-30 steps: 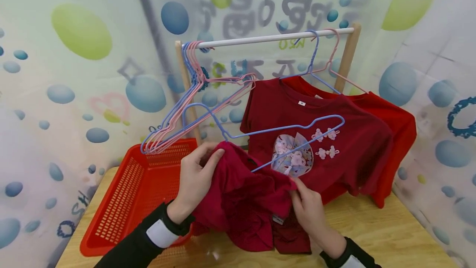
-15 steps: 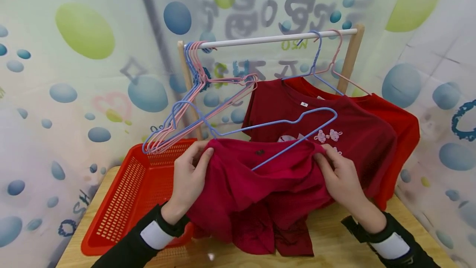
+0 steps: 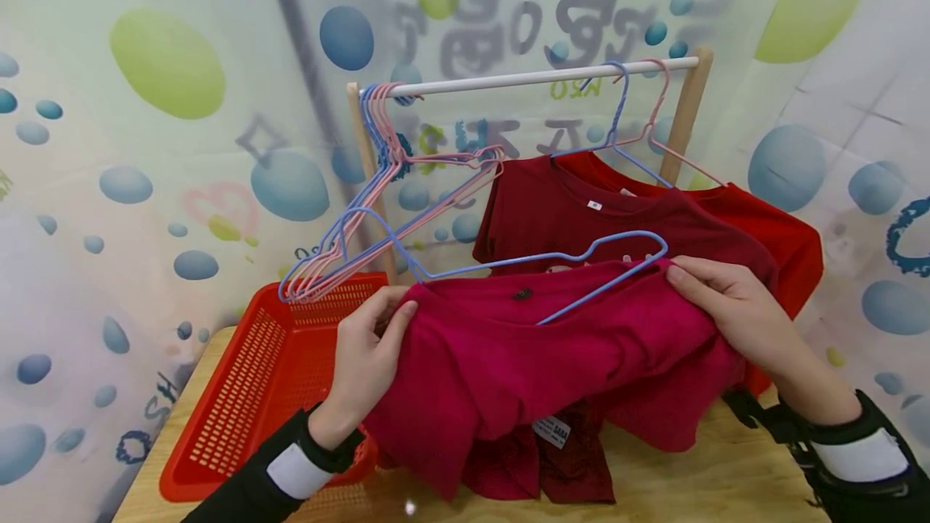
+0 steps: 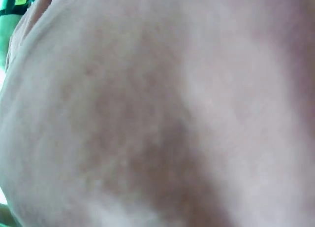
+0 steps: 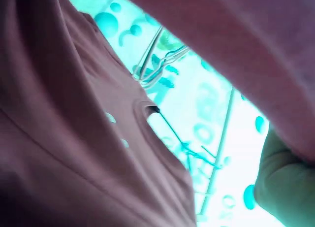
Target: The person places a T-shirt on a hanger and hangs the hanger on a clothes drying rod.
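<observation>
A crimson shirt [image 3: 501, 353] is stretched between both hands in the head view. My left hand [image 3: 366, 357] pinches its neckline on the left, beside the neck of a blue clothes hanger [image 3: 523, 261]. At the opposite side my right hand [image 3: 734, 309] pinches the shirt's edge between thumb and fingers. The hanger's right end stands out above the neckline, close to the right fingertips; its lower wire passes into the neck opening. Its left part is hidden in the cloth. Blurred fabric [image 4: 147, 109] fills the left wrist view. Part of the right hand [image 5: 283, 187] shows in the right wrist view.
A rack with a white rail [image 3: 523, 79] stands behind, with several pink and blue hangers [image 3: 363, 208] at its left. A dark red T-shirt [image 3: 538, 200] and a brighter red garment [image 3: 792, 240] hang at right. A red basket [image 3: 254, 370] sits left on the wooden table [image 3: 654, 483].
My right hand has taken the shirt's edge rightward and spread the cloth wide. A white label now shows below it. My left hand has stayed nearly in place; the hanger's right end has shifted slightly.
</observation>
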Motion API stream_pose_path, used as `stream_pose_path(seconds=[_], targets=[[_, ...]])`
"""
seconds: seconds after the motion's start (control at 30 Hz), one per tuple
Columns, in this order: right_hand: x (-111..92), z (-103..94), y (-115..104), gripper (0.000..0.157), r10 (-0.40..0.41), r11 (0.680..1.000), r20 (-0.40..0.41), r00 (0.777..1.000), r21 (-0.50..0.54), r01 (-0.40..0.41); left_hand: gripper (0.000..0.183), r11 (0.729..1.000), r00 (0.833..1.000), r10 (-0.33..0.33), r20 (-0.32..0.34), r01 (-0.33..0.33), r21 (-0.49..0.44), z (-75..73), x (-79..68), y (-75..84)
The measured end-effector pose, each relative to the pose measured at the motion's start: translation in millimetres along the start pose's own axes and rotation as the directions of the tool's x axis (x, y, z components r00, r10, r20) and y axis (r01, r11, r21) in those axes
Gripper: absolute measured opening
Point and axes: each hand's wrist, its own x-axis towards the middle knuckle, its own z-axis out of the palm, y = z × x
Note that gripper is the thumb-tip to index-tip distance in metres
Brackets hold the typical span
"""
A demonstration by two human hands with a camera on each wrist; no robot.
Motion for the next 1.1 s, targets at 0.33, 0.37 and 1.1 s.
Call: stream_pose_path(seconds=[0.33, 0.37, 1.1], targets=[[-9, -35.6, 5, 0.045, 0.205, 0.978, 0.134, 0.969, 0.019, -0.21, 0.013, 1.0, 0.998, -0.004, 0.07, 0.004, -0.005, 3.6, -8.7, -3.2], [-10, -39.1, 3, 0.046, 0.21, 0.978, 0.134, 0.968, -0.022, -0.209, 0.012, 1.0, 0.997, -0.005, 0.076, 0.006, -0.005, 4.2, -9.4, -3.5], [-15, -26.9, 30, 0.037, 0.244, 0.97, 0.137, 0.96, -0.06, -0.237, 0.006, 0.985, 0.994, 0.036, 0.106, -0.054, 0.165, 4.4, -8.4, -10.8]])
